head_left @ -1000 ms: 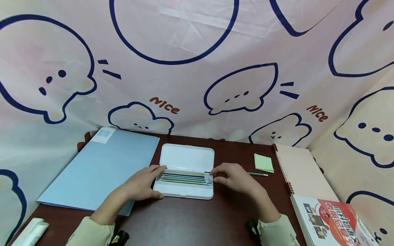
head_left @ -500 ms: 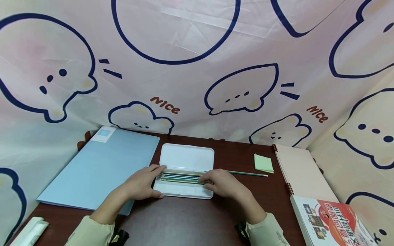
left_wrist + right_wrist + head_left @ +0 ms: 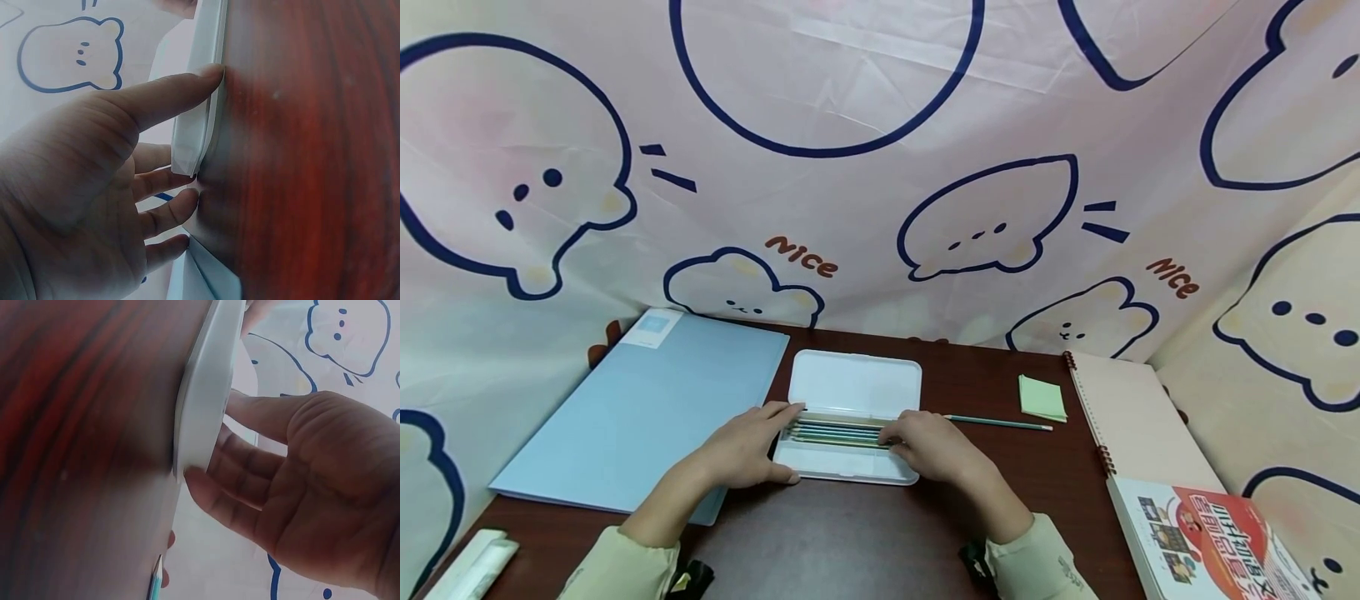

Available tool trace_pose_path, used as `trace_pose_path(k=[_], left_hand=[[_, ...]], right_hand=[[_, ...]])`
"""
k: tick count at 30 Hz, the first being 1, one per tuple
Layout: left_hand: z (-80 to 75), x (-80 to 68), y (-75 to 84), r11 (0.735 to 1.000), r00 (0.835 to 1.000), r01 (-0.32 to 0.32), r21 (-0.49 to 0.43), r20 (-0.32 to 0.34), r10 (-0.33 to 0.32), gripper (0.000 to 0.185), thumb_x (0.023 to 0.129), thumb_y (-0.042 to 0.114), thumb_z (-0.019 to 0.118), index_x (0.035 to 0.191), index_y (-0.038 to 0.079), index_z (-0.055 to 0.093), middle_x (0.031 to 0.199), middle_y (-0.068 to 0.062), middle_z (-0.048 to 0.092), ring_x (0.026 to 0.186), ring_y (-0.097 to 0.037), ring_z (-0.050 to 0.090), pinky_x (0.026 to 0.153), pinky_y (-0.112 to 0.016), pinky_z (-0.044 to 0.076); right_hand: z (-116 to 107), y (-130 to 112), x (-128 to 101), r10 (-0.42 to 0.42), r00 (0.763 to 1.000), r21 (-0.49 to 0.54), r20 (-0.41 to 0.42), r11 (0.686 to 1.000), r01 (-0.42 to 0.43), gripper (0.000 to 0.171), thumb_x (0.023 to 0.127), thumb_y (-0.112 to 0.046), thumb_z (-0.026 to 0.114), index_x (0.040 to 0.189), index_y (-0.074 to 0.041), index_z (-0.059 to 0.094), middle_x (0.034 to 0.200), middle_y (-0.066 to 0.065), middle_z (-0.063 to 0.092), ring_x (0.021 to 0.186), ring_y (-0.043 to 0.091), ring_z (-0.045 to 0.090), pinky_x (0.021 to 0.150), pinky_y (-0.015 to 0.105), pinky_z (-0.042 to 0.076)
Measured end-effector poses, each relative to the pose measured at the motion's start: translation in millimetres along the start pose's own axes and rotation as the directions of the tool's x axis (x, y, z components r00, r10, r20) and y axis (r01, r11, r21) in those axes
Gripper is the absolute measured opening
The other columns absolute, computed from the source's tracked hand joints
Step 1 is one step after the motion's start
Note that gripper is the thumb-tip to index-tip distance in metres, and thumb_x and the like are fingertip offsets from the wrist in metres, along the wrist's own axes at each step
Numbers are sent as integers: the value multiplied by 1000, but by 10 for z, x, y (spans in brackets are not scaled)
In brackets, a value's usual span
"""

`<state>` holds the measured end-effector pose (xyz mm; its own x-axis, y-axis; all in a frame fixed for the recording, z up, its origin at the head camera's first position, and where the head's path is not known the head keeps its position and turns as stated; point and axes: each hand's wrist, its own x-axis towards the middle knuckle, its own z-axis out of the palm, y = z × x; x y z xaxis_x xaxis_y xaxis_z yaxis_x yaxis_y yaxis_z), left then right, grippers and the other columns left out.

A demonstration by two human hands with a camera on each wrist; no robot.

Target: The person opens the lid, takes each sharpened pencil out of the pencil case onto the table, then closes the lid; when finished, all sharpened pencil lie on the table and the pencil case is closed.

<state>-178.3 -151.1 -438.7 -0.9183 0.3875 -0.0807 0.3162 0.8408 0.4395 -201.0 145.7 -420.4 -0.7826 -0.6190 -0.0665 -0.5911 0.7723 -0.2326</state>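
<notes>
A white pencil case [image 3: 850,468] lies with its lid [image 3: 855,382] folded back on the dark table. Several green and blue pencils [image 3: 838,435] lie side by side in it. My left hand [image 3: 741,450] holds the case's left end, thumb at the front edge and fingers toward the back; the left wrist view shows the thumb [image 3: 169,100] along its side. My right hand [image 3: 932,446] reaches over the right end, its fingertips down at the pencils' ends. What those fingertips grasp is hidden; in the right wrist view a finger [image 3: 215,497] touches the case's end.
A single green pencil [image 3: 1000,422] lies on the table right of the case, near green sticky notes [image 3: 1042,397]. A blue folder [image 3: 647,417] lies at left, a white packet [image 3: 473,567] before it. A spiral notebook [image 3: 1142,417] and a book [image 3: 1210,537] line the right side.
My right hand has moved left from beside the case's right end to over the pencils inside. The lone pencil on the table now shows more of its length. My left hand stays put.
</notes>
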Motion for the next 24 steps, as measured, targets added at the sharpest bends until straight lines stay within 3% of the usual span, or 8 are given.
trace_pose_path(k=[10, 17, 24], left_hand=[[6, 4, -13, 1000, 1000, 3, 7, 10, -3, 97, 76, 47, 87, 154, 10, 42, 153, -15, 48, 136, -39, 49, 107, -60, 43], [14, -6, 3, 1000, 1000, 0, 12, 14, 0, 97, 75, 47, 87, 153, 8, 43, 151, -15, 49, 134, -38, 51, 106, -59, 44], [6, 0, 2, 1000, 1000, 10, 3, 10, -10, 98, 76, 47, 87, 154, 9, 42, 153, -15, 47, 136, -40, 49, 107, -60, 43]], right_hand=[[24, -46, 10, 35, 999, -2, -18, 999, -35, 5, 95, -17, 71, 95, -19, 75, 93, -5, 69, 75, 6, 53, 67, 24, 46], [37, -53, 4, 63, 995, -27, -73, 998, -65, 21, 97, -21, 69, 117, -22, 76, 112, -1, 73, 97, 14, 67, 75, 34, 54], [15, -35, 58, 51, 998, -18, -39, 999, -51, 20, 98, -17, 67, 115, -20, 78, 110, -2, 76, 95, 13, 68, 74, 32, 53]])
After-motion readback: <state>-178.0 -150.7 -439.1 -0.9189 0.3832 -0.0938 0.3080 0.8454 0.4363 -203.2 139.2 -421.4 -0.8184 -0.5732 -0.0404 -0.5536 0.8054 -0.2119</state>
